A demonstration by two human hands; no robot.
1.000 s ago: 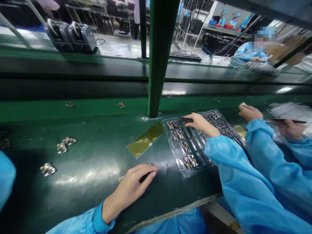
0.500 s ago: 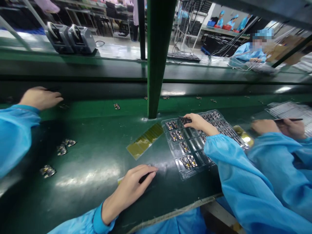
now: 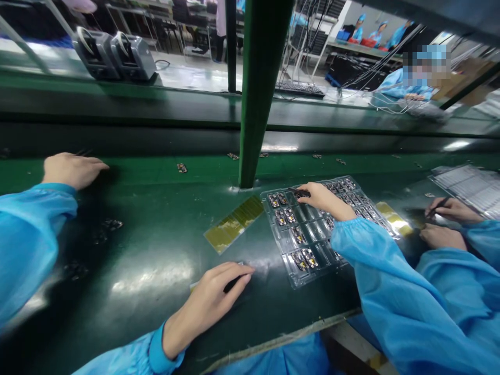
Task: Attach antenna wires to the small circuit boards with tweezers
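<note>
Left hand (image 3: 213, 299) flat on belt (image 3: 148, 260) over dark tool (image 3: 231, 284), right hand (image 3: 322, 199) pinching tweezers (image 3: 299, 192) above tray (image 3: 297, 276)

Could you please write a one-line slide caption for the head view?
Right hand holds tweezers over a clear tray of small boards; left hand rests on the green belt.

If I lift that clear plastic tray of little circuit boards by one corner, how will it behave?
The clear plastic tray looks thin and see-through, so it will probably flex or sag. It is only partly filled, so likely light. The small circuit boards sit loose in open pockets and may spill if it tilts.
</note>
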